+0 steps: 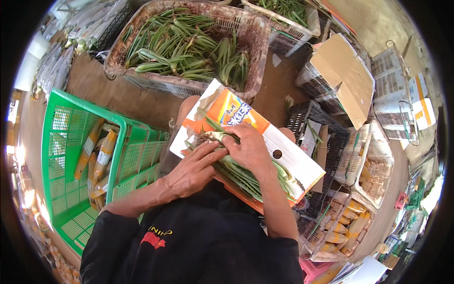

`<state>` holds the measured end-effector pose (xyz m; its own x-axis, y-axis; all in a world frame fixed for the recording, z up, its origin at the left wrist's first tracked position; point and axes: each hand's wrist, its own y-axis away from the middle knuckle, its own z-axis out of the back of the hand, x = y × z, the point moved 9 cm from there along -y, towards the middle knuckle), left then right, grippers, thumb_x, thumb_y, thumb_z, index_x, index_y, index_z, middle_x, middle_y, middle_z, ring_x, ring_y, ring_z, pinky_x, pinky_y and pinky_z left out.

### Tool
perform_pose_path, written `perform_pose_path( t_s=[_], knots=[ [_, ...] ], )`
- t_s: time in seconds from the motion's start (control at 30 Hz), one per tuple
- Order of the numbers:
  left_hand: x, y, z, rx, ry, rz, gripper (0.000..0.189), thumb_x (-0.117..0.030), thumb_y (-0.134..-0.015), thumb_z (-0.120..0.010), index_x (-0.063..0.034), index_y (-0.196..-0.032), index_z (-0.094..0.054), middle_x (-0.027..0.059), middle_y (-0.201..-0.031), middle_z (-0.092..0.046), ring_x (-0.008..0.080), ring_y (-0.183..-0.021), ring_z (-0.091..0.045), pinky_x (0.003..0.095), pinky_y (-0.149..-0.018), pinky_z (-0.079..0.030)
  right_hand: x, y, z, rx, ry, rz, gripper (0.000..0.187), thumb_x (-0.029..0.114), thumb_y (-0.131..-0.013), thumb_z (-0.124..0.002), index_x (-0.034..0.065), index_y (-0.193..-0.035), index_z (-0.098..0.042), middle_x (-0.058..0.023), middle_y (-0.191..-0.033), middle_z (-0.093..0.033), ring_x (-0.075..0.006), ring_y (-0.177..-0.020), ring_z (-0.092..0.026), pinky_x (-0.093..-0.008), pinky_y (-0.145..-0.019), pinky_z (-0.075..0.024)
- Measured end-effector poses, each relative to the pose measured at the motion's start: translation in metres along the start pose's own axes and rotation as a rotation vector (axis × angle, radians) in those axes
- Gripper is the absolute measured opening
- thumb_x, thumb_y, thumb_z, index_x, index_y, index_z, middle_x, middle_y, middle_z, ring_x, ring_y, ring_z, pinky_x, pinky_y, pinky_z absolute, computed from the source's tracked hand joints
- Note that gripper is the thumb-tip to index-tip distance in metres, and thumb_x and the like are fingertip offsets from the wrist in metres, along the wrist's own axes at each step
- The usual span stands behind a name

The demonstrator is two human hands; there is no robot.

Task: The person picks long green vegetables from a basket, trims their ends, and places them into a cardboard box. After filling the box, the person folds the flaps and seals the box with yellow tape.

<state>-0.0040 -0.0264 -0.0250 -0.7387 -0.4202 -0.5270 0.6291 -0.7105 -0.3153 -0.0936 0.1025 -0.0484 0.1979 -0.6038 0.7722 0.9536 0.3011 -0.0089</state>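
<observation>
Across my lap lies a piece of printed white and orange carton (301,167), with a bundle of green aloe plants (241,177) on it. My left hand (193,168) has its fingers over the root end of the bundle; its thumb is hidden. My right hand (250,151) grips the plants near their pale bases, thumb and fingertips close to the left fingers. Brown roots (204,137) stick out beside the left fingers. Long leaves run under my right forearm, which hides part of them.
Ahead stands a large dirty crate (244,32) of loose aloe plants. A green plastic basket (122,142) on the left holds taped packages (103,156). On the right are a black crate (333,159), an opened cardboard box (345,71) and a crate of wrapped packages (340,227).
</observation>
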Motion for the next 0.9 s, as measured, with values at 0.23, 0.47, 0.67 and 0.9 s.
perform_pose_path(
  t_s=[0.23, 0.47, 0.67, 0.9],
  knots=[
    [0.001, -0.002, 0.004, 0.006, -0.066, 0.040, 0.022, -0.010, -0.077, -0.079, 0.0005, -0.083, -0.061, 0.0226, -0.151, -0.055, 0.0433, -0.143, -0.049, 0.0578, -0.119, -0.042, 0.044, 0.055, 0.028, 0.034, 0.257, 0.181, 0.061, 0.039, -0.100, -0.066, -0.0016, -0.144, -0.056, -0.0268, -0.138, -0.059, -0.0446, -0.125, -0.059, -0.0512, -0.108, -0.0449],
    [-0.003, -0.008, 0.005, 0.023, -0.097, 0.026, 0.025, -0.009, -0.077, -0.082, 0.0000, -0.086, -0.061, 0.0206, -0.151, -0.056, 0.0429, -0.140, -0.052, 0.0573, -0.117, -0.044, 0.050, 0.131, 0.009, 0.172, 0.585, 0.089, 0.112, 0.035, -0.065, -0.097, 0.0056, -0.158, -0.041, -0.0266, -0.161, -0.035, -0.0513, -0.149, -0.033, -0.0683, -0.122, -0.0251],
    [-0.003, -0.013, 0.010, 0.021, -0.086, 0.026, 0.017, -0.009, -0.078, -0.077, 0.0025, -0.084, -0.066, 0.0212, -0.146, -0.060, 0.0412, -0.138, -0.054, 0.0545, -0.117, -0.043, 0.043, 0.132, 0.006, 0.138, 0.628, 0.095, 0.114, 0.030, -0.063, -0.097, 0.0073, -0.160, -0.040, -0.0257, -0.163, -0.032, -0.0506, -0.150, -0.033, -0.0665, -0.122, -0.0262],
    [-0.002, -0.020, 0.016, 0.036, -0.078, 0.033, 0.024, -0.009, -0.075, -0.081, 0.0006, -0.092, -0.067, 0.0188, -0.140, -0.065, 0.0390, -0.134, -0.058, 0.0516, -0.112, -0.048, 0.045, 0.126, 0.022, 0.175, 0.576, 0.134, 0.106, 0.026, -0.067, -0.095, 0.0081, -0.158, -0.043, -0.0206, -0.161, -0.039, -0.0442, -0.148, -0.040, -0.0585, -0.122, -0.0321]
  ],
)
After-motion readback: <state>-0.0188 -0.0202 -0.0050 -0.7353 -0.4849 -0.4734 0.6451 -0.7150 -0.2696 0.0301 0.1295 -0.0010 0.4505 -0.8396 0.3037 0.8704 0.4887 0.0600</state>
